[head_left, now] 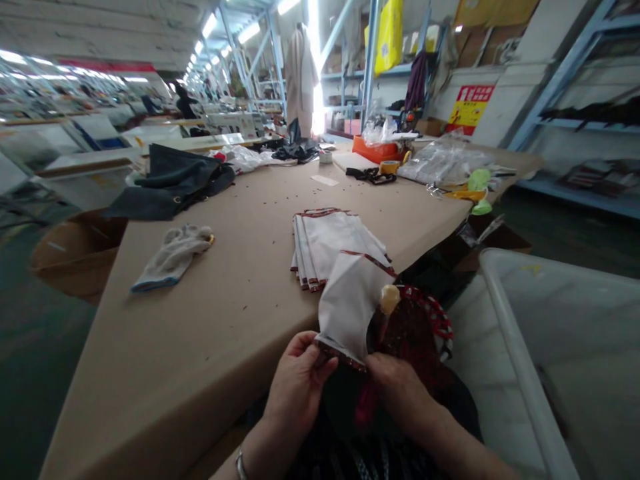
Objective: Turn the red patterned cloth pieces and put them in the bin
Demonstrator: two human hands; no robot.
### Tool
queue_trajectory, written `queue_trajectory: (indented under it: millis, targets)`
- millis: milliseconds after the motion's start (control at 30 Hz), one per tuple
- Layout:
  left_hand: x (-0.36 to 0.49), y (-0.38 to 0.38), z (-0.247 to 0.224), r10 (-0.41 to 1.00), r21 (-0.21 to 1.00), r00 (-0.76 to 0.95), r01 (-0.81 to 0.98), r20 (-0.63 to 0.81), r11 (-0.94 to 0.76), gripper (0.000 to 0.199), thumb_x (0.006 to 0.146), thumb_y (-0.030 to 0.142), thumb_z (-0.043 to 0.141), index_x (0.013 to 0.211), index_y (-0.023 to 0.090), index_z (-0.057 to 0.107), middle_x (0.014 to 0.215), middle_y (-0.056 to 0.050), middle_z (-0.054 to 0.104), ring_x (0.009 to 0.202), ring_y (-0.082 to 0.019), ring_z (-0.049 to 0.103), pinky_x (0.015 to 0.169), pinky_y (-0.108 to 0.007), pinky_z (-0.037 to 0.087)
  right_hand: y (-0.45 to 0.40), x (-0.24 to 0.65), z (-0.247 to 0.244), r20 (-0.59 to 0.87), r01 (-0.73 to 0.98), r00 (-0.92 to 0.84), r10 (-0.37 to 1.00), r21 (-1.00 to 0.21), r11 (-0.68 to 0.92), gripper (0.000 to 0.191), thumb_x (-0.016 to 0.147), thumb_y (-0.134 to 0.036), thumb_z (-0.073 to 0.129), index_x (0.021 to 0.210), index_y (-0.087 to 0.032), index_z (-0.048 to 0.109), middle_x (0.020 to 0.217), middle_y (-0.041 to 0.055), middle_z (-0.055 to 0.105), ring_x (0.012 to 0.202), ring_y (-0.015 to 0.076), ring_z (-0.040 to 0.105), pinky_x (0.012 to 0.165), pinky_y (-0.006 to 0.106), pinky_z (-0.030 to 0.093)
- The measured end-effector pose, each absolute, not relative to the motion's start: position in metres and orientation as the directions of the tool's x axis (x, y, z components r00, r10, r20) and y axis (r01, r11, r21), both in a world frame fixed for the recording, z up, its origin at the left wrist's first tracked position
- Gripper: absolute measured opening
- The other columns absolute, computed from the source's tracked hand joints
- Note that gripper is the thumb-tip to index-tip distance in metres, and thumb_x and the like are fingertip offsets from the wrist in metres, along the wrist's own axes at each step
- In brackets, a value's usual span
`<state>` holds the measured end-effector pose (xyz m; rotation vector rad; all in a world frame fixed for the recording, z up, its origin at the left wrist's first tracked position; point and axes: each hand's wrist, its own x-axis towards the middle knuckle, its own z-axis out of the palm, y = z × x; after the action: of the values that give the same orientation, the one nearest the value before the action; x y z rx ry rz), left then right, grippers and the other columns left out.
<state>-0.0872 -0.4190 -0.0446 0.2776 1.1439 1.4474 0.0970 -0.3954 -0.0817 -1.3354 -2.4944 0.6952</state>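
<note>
Holding white fabric panel by patterned hem in left grip and right grip; probably light, pliable, best held there.

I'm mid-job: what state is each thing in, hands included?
Held white piece: curved, not flat
Left hand: closed on its near left corner
Right hand: closed at its near right corner
White stack: lying, layers slightly offset
Glove: lying limp, unworn
Dark cloth: heaped
White bin: open-topped
Yellow bag: hanging
</note>
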Motion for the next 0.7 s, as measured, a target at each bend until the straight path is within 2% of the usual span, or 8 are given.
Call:
queue_trajectory:
  millis: [67, 133, 233, 333, 433, 533, 600, 700]
  targets:
    - [-0.076, -0.419, -0.049, 0.863, 0.75, -0.223, -0.618, -0.452, 0.233, 0.035, 0.055, 0.03, 0.082, 0.077, 0.018, 0.058, 0.067, 0.003, 0.063, 0.058, -0.01, 0.058, 0.052, -0.02, 0.052, -0.397, 0.103, -0.098, -0.07, 0.563, -0.459, 0.886, -0.794, 0.229, 0.022, 0.088, -0.021, 0.043, 0.078, -0.017, 0.062, 0.075, 0.0062, 0.066, 0.071, 0.0192, 0.062, 0.067, 0.029, 0.047]
    - [-0.065, -0.421, -0.054, 0.888, 0.815, -0.135, -0.476, -0.44, 0.332, 0.029, 0.058, 0.033, 0.08, 0.068, 0.016, 0.059, 0.056, 0.003, 0.058, 0.048, -0.008, 0.051, 0.041, -0.016, 0.042, -0.397, 0.109, -0.101, -0.133, 0.182, -0.349, 0.927, -0.981, -0.072, 0.028, 0.089, -0.037, 0.043, 0.083, -0.019, 0.062, 0.077, 0.0055, 0.067, 0.072, 0.019, 0.063, 0.068, 0.029, 0.05]
    - [-0.052, -0.425, -0.053, 0.856, 0.83, 0.219, -0.223, -0.468, 0.511, 0.032, 0.065, 0.036, 0.076, 0.055, 0.015, 0.055, 0.046, 0.003, 0.051, 0.038, -0.005, 0.04, 0.034, -0.015, 0.028, -0.405, 0.119, -0.088, -0.25, -0.216, -0.341, 0.906, -0.917, -0.335, 0.032, 0.085, -0.049, 0.048, 0.087, -0.021, 0.063, 0.08, 0.0049, 0.068, 0.071, 0.0184, 0.064, 0.067, 0.029, 0.052]
    - [-0.046, -0.418, -0.035, 0.774, 0.743, 0.468, -0.307, -0.426, 0.594, 0.033, 0.068, 0.039, 0.074, 0.058, 0.015, 0.053, 0.053, 0.001, 0.056, 0.04, -0.006, 0.045, 0.037, -0.016, 0.031, -0.421, 0.133, -0.058, -0.359, -0.182, -0.542, 0.76, -0.832, -0.524, 0.032, 0.083, -0.049, 0.053, 0.077, -0.02, 0.065, 0.069, 0.0042, 0.067, 0.06, 0.0176, 0.063, 0.058, 0.029, 0.052]
    - [-0.044, -0.395, -0.011, 0.763, 0.64, 0.509, -0.441, -0.4, 0.63, 0.031, 0.064, 0.032, 0.079, 0.063, 0.016, 0.053, 0.053, 0.003, 0.054, 0.04, -0.005, 0.046, 0.039, -0.016, 0.035, -0.421, 0.147, -0.015, -0.283, -0.173, -0.626, 0.727, -0.858, -0.483, 0.038, 0.073, -0.058, 0.064, 0.073, -0.02, 0.068, 0.069, 0.0051, 0.069, 0.064, 0.0206, 0.066, 0.062, 0.031, 0.054]
    - [-0.038, -0.361, 0.004, 0.806, 0.599, 0.456, -0.543, -0.379, 0.589, 0.023, 0.067, 0.025, 0.077, 0.071, 0.016, 0.056, 0.053, 0.004, 0.053, 0.039, -0.005, 0.046, 0.038, -0.015, 0.036, -0.381, 0.151, 0.023, -0.133, -0.289, -0.521, 0.843, -0.902, -0.322, 0.056, 0.072, -0.073, 0.056, 0.092, -0.023, 0.07, 0.086, 0.0057, 0.072, 0.083, 0.0241, 0.068, 0.074, 0.038, 0.055]
    - [-0.03, -0.34, 0.003, 0.873, 0.599, 0.299, -0.639, -0.384, 0.482, 0.017, 0.071, 0.024, 0.071, 0.077, 0.017, 0.057, 0.056, 0.005, 0.054, 0.04, -0.006, 0.047, 0.036, -0.015, 0.032, -0.339, 0.145, 0.029, -0.168, -0.331, -0.439, 0.883, -0.883, -0.332, 0.05, 0.085, -0.064, 0.045, 0.098, -0.021, 0.067, 0.089, 0.0059, 0.072, 0.084, 0.0223, 0.068, 0.077, 0.039, 0.055]
    - [-0.015, -0.318, -0.019, 0.892, 0.636, 0.036, -0.689, -0.45, 0.349, 0.011, 0.076, 0.024, 0.063, 0.076, 0.018, 0.055, 0.056, 0.006, 0.051, 0.039, -0.006, 0.044, 0.033, -0.015, 0.021, -0.285, 0.132, 0.002, -0.292, -0.363, -0.339, 0.894, -0.837, -0.411, 0.027, 0.087, -0.04, 0.051, 0.085, -0.016, 0.065, 0.075, 0.0055, 0.071, 0.069, 0.0189, 0.067, 0.07, 0.034, 0.055]
